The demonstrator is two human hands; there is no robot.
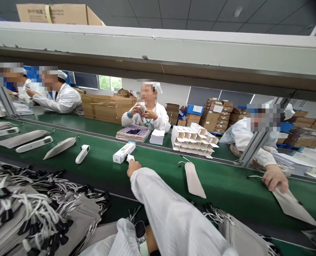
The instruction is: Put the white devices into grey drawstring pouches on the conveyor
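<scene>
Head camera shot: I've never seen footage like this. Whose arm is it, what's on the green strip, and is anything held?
The single camera sits on a worker's head, looking forward and down. The white-sleeved arm reaching out is theirs; its right hand touches a small white device beside a white box on the green conveyor belt. The left hand is out of view at the bottom edge. Grey pouches and more devices lie on the belt. Grey drawstring bags are heaped nearby. Another person's hand presses a pouch at right.

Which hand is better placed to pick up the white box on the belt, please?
Likely right: the right hand is stretched out at the white box, while the left wrist sits back by the body.
</scene>
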